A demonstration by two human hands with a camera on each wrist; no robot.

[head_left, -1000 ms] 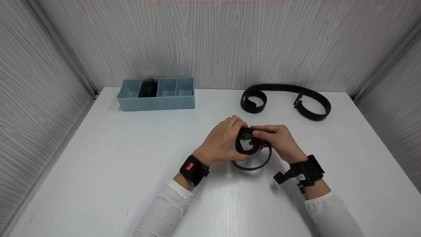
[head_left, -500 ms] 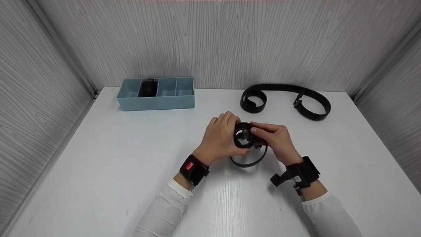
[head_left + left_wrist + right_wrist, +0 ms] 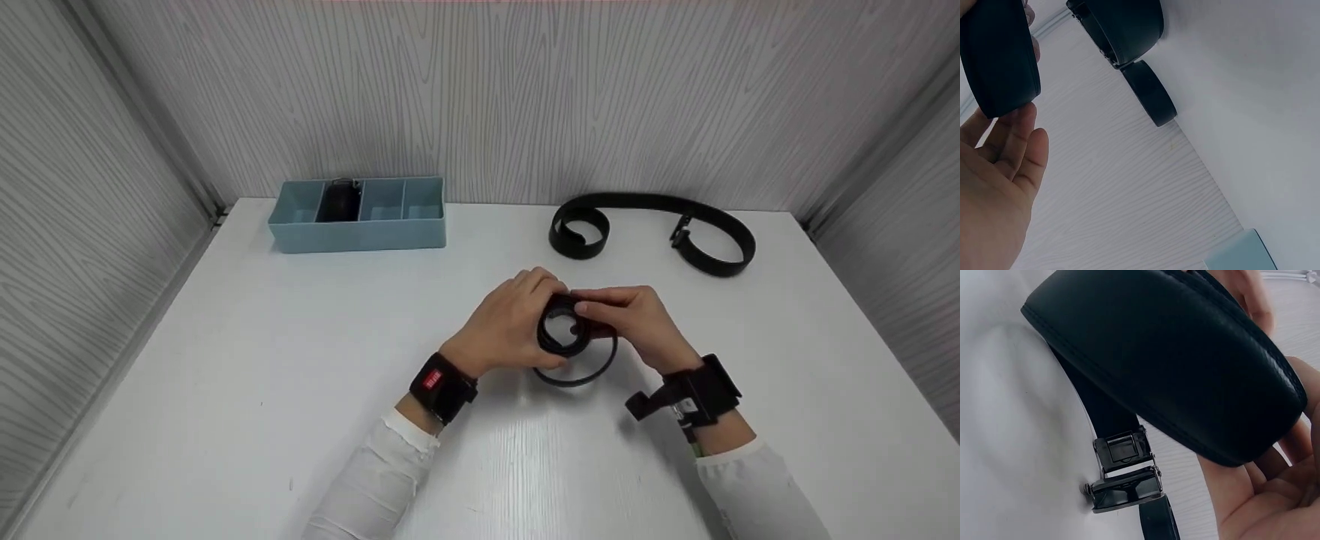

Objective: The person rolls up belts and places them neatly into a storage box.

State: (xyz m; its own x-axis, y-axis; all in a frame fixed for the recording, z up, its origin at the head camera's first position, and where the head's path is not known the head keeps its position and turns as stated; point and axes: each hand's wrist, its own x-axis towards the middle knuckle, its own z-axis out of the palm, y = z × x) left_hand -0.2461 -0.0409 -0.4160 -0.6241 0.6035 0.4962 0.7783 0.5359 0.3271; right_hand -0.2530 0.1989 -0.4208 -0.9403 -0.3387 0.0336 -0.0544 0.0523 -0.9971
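Observation:
A black leather belt is rolled into a coil (image 3: 570,351) between both hands, above the middle of the white table. My left hand (image 3: 510,324) curls round the coil's left side, thumb below and fingers over the top. From the right, my right hand (image 3: 636,315) pinches the coil between thumb and fingers. An uncoiled loop of the belt (image 3: 576,383) hangs out below the roll. In the right wrist view, the coil (image 3: 1162,354) hides much of the scene, and a metal buckle (image 3: 1126,464) shows beneath it. The left wrist view shows the coil's stitched edge side-on.
A second black belt (image 3: 649,200) lies at the back right, one end curled, the buckle end looped. At the back left, a blue divided tray (image 3: 356,237) holds a black rounded object (image 3: 340,202). Wood-grain panels (image 3: 480,105) enclose the back and sides.
Both hands and the coil rose slightly away and leftward half a second ago, then came back nearer the person. The coil's tilt changed along the way. Tray and second belt stay put.

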